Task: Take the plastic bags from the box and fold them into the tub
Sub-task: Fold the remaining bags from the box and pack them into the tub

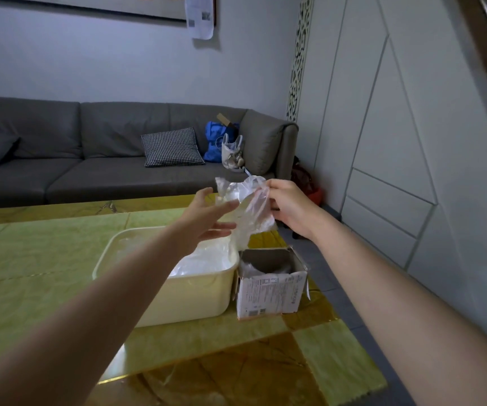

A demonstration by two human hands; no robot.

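Head view gives us a green and gold table (46, 259) with a grey sofa (60, 159) along the far wall. Starting at the left, our left forearm reaches up across the frame over a cream tub (195, 291), which sits on the table and already holds clear plastic inside. Our left hand (207, 216) is held out with its fingers straight and spread, their tips touching the near side of a crumpled clear plastic bag (246, 206) without gripping it. That bag hangs in the air above the gap between tub and box, its lower end trailing down toward the tub's far right corner. Just beside the tub on its right stands a small cardboard box (271, 291), flaps open, with more clear plastic showing in its dark inside. Further right, our right hand (290, 208) pinches the bag's upper right edge between thumb and curled fingers. On the sofa behind sit a checked cushion (172, 148), a blue bag (217, 142) and a small white bag (232, 155). White panelled cabinets (397, 171) fill the right side.
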